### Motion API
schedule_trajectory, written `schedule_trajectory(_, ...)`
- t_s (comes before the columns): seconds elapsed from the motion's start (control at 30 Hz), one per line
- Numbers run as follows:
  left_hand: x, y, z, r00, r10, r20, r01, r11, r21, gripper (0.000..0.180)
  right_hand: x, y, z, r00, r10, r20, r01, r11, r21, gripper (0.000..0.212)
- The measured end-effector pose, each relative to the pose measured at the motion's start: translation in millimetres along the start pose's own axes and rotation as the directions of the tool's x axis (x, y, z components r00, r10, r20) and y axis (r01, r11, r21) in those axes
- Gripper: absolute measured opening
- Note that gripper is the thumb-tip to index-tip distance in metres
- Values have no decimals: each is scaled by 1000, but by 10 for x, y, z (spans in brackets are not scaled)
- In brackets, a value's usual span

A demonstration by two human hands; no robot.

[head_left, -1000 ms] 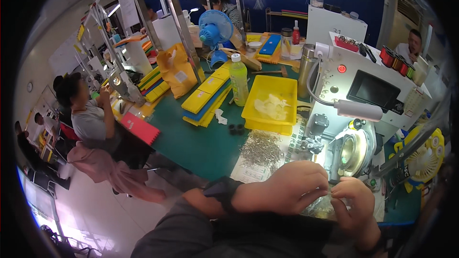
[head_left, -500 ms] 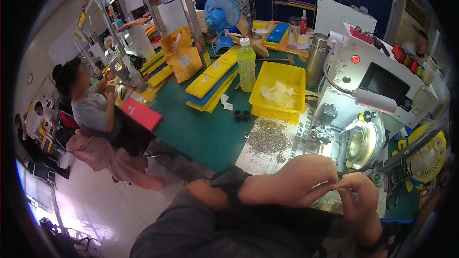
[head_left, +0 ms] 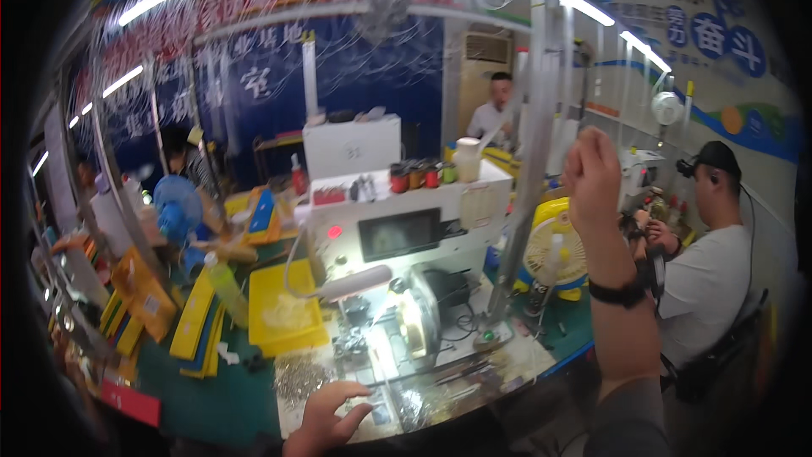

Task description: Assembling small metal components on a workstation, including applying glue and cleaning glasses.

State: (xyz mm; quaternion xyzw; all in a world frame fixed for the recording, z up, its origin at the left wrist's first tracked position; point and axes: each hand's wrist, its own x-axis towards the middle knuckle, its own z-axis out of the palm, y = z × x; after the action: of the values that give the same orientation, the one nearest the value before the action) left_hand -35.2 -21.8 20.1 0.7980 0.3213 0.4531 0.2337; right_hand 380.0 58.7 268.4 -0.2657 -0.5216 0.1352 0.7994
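My left hand is low over the front of the worktop, thumb and forefinger apart with nothing seen between them. Just beyond it lies a pile of small shiny metal pieces on a paper sheet. My right hand is lifted high on the right, above and beside a yellow fan. Its fingers are curled closed, and whether something small is in them is hidden. Between the hands stands a white bench machine with a screen, a red button and a lit round metal part.
A yellow bin with pale crumpled material stands left of the machine, near a green bottle and stacked yellow and blue strips. A metal post rises beside my right arm. Another person sits at the right.
My hands have come apart from their pinch together. The right one has risen high to the right; the left stays low with its fingers parted. The view has swung up and to the right.
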Motion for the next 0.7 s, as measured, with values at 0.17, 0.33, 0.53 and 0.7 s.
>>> schedule_trajectory(0.17,-11,7,63,1000,-5,30,3,999,49,17,916,101,124,980,-178,-85,164,975,-152,16)
schedule_trajectory(0.33,42,65,82,998,-57,39,56,998,33,17,1233,46,277,937,-340,-76,280,866,-414,22)
schedule_trajectory(0.53,-44,53,61,999,-39,12,39,999,1,17,960,-42,253,944,-321,74,303,757,-579,31)
schedule_trajectory(0.7,-278,62,-55,993,-83,-78,87,995,39,20,-740,329,22,898,414,151,-439,870,223,23)
